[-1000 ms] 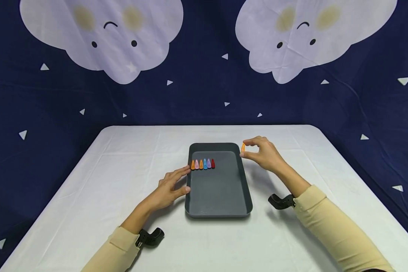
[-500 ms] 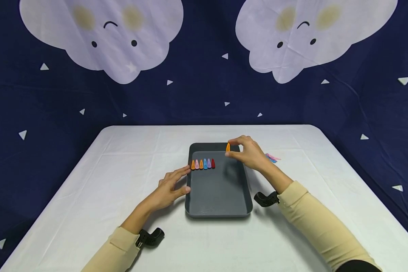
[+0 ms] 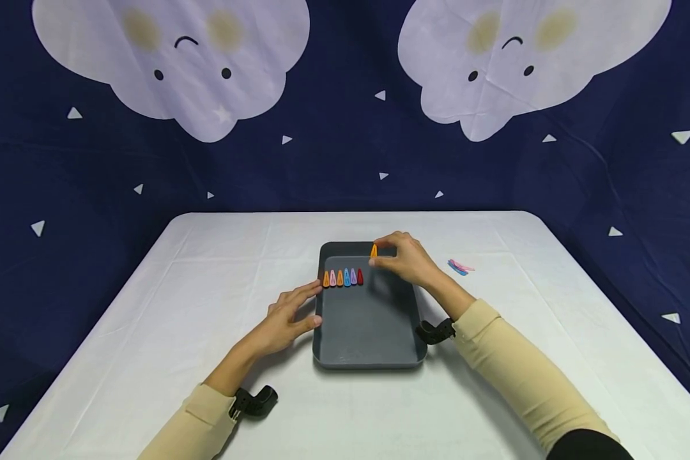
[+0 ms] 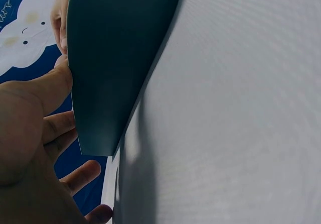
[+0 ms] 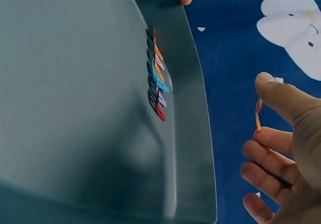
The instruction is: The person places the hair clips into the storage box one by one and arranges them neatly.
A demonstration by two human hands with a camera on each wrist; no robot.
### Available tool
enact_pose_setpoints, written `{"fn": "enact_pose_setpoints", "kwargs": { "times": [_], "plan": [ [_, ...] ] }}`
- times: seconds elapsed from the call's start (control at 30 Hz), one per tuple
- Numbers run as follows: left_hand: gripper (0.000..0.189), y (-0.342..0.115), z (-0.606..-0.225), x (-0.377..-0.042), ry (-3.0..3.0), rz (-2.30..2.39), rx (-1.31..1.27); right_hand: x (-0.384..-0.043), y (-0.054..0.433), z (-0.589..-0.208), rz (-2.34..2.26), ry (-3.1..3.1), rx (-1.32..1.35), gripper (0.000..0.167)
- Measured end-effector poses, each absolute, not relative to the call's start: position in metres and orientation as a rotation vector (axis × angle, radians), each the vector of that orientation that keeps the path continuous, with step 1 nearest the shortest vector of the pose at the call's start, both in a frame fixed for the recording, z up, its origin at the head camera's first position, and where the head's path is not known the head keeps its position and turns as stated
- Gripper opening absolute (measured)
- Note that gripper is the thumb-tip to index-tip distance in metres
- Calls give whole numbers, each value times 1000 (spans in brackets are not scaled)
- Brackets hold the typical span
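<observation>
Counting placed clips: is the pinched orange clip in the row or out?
Out: the right hand holds the orange clip up, apart from the row.

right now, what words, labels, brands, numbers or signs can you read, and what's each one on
Nothing is legible.
Dark blue fabric backdrop: pale cursive lettering, sideways at the left wrist view's edge, too small to read.
Row of coloured tapered hair clips: any marks too small to tell.
Dark grey rectangular tray: no lettering shows.
</observation>
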State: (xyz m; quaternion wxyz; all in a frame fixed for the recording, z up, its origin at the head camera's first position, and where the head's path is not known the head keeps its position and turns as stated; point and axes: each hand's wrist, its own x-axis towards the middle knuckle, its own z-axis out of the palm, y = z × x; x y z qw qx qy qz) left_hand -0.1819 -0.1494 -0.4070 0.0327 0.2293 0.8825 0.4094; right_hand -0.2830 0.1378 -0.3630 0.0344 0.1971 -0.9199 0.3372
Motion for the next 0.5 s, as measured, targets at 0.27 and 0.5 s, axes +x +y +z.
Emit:
{"fn": "enact_pose_setpoints", "kwargs": {
  "times": [0.27,0.5],
  "plan": [
    [60,-150,-407,-182,2718,1256,713,-288,133,-369,1044,-2888,582,53],
    [59,-151,-407,-182,2716,1261,704,-292,130,-373,1023,-2933,604,52]
  ]
}}
